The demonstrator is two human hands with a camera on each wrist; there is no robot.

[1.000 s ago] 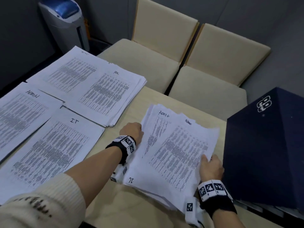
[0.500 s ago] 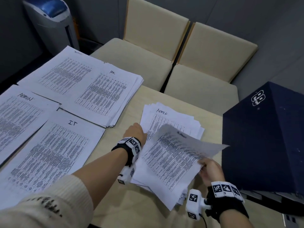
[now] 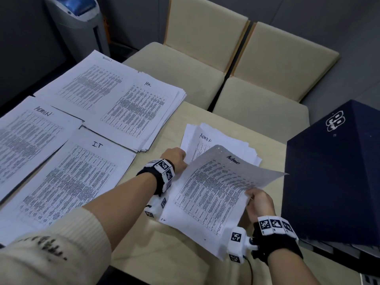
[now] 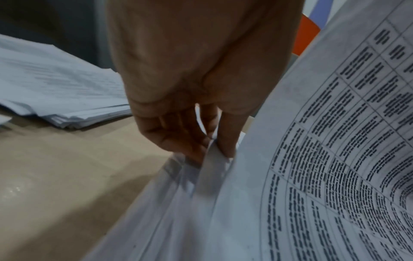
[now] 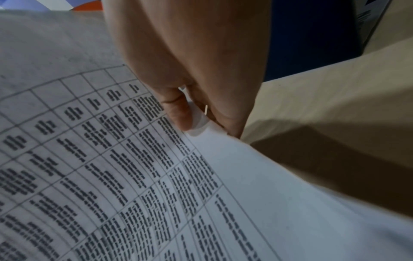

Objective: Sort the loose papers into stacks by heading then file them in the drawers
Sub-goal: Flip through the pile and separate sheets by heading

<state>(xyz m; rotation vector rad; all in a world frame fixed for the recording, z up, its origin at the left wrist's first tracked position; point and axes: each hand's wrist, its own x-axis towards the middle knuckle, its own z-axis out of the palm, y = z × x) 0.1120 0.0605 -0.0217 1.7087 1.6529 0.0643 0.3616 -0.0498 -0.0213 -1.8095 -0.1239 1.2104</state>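
Note:
An unsorted pile of printed sheets (image 3: 222, 140) lies on the wooden table (image 3: 205, 118), its exposed top sheet headed "Admin". My right hand (image 3: 257, 202) pinches the right edge of a lifted sheet (image 3: 218, 188) headed "Admin", thumb on top (image 5: 181, 113), and holds it tilted above the pile. My left hand (image 3: 174, 159) grips the pile's left edge (image 4: 212, 159), its fingers curled under several sheets. Sorted stacks lie to the left: "IT" (image 3: 67, 182), "Admin" (image 3: 24, 138), "HR" (image 3: 141, 114), and one at the back (image 3: 92, 83) with an unreadable heading.
A dark blue box-like unit (image 3: 333, 171) stands on the table's right side, close to my right hand. Two beige chairs (image 3: 205, 58) stand beyond the table's far edge. A grey and blue machine (image 3: 78, 19) stands at the back left.
My right hand has lifted the top sheet off the pile and raised it, uncovering the "Admin" sheet beneath. The left hand has stayed at the pile's left edge.

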